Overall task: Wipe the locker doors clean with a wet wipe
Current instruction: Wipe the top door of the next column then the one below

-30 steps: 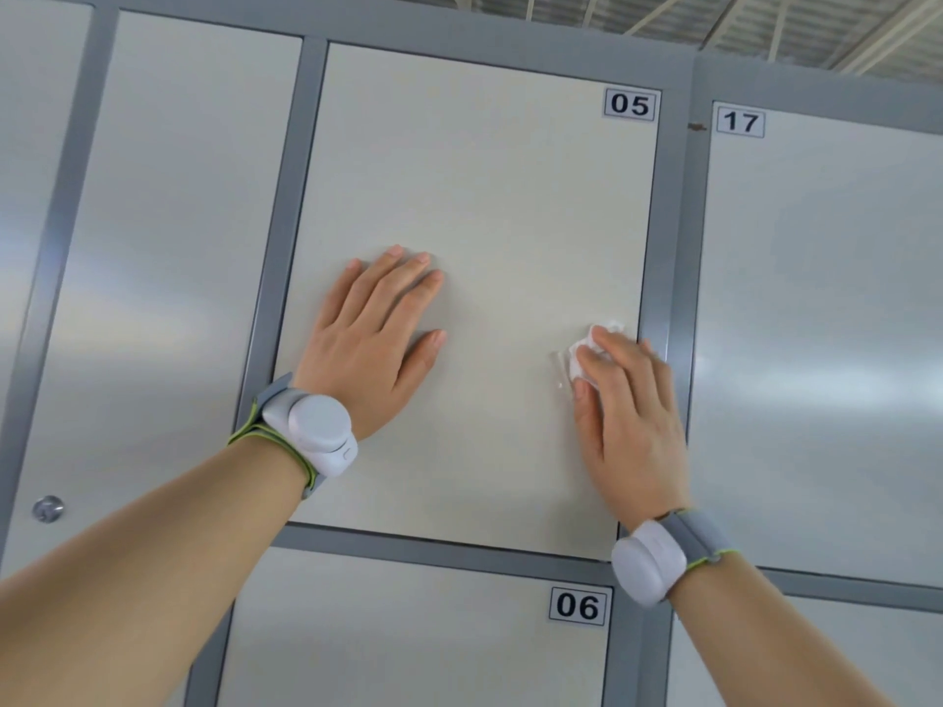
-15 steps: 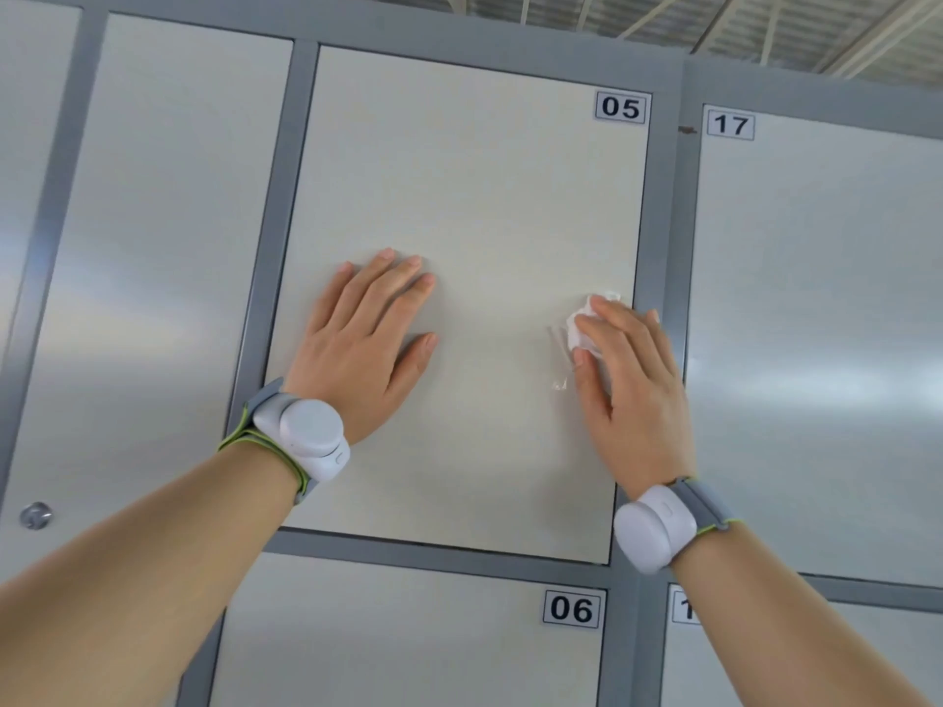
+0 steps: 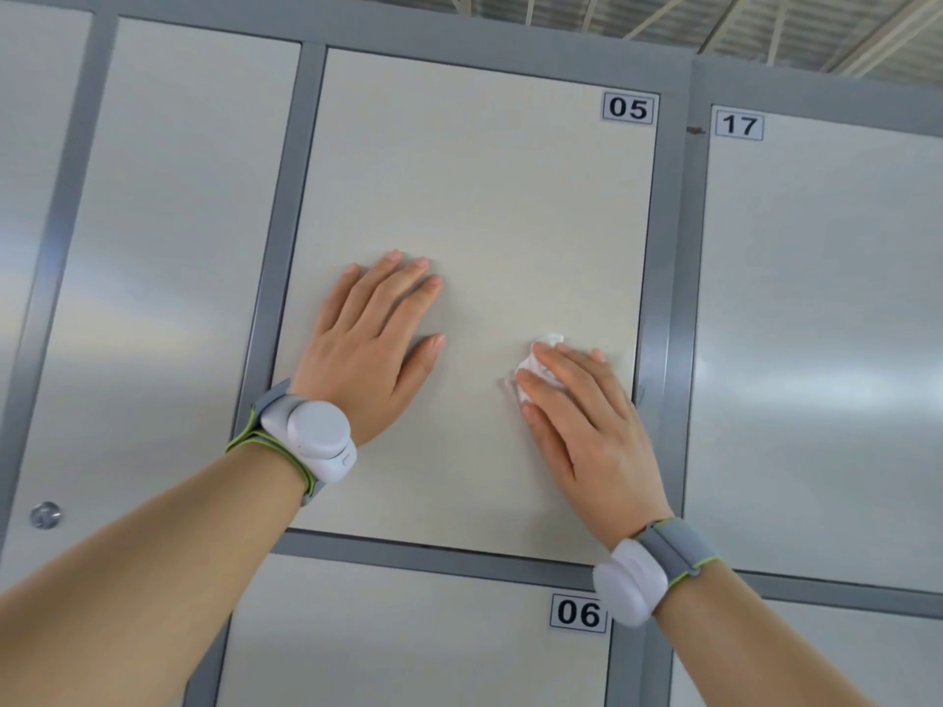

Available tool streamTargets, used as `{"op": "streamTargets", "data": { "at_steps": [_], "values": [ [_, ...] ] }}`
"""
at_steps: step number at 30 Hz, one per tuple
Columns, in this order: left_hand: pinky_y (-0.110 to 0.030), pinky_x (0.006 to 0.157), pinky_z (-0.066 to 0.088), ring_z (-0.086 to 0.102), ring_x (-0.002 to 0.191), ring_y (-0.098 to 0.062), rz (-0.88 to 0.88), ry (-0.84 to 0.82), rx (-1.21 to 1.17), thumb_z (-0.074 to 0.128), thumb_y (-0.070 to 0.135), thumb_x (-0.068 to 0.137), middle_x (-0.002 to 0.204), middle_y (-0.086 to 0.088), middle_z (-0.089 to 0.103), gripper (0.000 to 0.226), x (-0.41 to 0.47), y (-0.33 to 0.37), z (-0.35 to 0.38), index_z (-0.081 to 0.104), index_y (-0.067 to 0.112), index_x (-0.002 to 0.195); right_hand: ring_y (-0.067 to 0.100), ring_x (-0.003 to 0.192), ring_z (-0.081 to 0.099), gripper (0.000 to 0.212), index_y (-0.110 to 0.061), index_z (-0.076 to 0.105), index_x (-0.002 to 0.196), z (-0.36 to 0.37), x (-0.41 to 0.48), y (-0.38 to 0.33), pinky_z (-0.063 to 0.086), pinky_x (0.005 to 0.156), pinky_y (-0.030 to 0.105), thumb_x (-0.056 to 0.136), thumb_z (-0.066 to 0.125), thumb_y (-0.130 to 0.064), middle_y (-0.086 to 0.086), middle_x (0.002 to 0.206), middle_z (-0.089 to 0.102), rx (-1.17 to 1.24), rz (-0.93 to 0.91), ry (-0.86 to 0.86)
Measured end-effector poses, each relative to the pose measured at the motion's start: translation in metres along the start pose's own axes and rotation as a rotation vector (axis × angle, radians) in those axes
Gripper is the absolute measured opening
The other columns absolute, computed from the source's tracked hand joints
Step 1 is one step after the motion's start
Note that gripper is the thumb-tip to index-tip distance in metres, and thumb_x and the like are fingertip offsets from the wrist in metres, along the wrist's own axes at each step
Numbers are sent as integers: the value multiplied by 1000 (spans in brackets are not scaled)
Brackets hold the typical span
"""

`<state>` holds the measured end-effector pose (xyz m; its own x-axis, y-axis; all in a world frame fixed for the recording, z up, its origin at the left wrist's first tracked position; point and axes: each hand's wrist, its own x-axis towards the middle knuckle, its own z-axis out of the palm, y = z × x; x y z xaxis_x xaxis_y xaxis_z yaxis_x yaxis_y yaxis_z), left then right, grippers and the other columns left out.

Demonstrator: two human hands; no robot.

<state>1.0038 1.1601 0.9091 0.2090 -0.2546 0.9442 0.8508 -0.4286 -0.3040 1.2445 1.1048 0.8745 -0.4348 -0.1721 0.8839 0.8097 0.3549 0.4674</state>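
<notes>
- Door 05 [image 3: 474, 196]: pale, matt locker panel in a grey frame [image 3: 286, 247], taken here as the landmark; its number label [image 3: 627, 108] sat in the upper right corner.
- Left hand [image 3: 370, 344]: lay flat on door 05, left of the panel's centre, with the fingers straight and close together, pointing up and to the right, and the thumb spread apart. It held nothing.
- Right hand [image 3: 587, 415]: lay on the lower right part of door 05, close to the right frame edge. Its fingers were stretched out nearly straight, pressing a wet wipe against the panel rather than curling round it.
- Wet wipe [image 3: 536, 364]: white and bunched, it lay against door 05 under the right fingertips, with its crumpled edge showing above and to the left of them.
- Left wristband [image 3: 311, 436] and right wristband [image 3: 638, 579]: each carried a white, rounded unit on a grey strap.
- Door 06 [image 3: 408, 640]: directly below door 05.
- Door 17 [image 3: 826, 349]: glossier, to the right of door 05.
- Round lock [image 3: 46, 514]: on the door left of door 05, low down.
</notes>
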Motion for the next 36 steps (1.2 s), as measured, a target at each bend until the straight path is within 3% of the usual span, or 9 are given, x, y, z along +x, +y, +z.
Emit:
{"op": "streamTargets", "data": {
  "at_steps": [13, 22, 30, 36],
  "values": [
    [-49, 122, 23, 37, 146, -30, 3, 8, 1, 44, 34, 105, 151, -10, 48, 49, 0, 0, 1, 52, 6, 144, 32, 130, 53, 26, -1, 69, 119, -5, 30, 29, 27, 120, 47, 101, 56, -15, 14, 136, 59, -25, 146, 125],
    [-46, 123, 22, 38, 145, -30, 4, 7, 6, 44, 33, 105, 151, -11, 49, 48, 0, 0, 0, 53, 5, 143, 35, 126, 56, 18, 0, 71, 111, 9, 10, 1, 35, 114, 53, 95, 64, -5, 16, 132, 62, 27, 22, 56],
    [-45, 125, 12, 26, 151, -25, -24, -89, -78, 40, 34, 105, 158, -5, 40, 52, -11, -7, -16, 43, 9, 150, 32, 128, 54, 21, -1, 71, 113, 8, 9, 1, 30, 118, 50, 98, 59, -8, 14, 133, 62, 3, 16, 57],
    [-47, 124, 16, 29, 150, -25, -53, -119, 6, 39, 32, 105, 157, -5, 42, 50, -42, -33, -35, 44, 9, 150, 32, 130, 53, 23, -1, 70, 116, 8, 12, 0, 28, 119, 49, 97, 58, -6, 14, 136, 60, 48, 52, 60]
  ]
}}
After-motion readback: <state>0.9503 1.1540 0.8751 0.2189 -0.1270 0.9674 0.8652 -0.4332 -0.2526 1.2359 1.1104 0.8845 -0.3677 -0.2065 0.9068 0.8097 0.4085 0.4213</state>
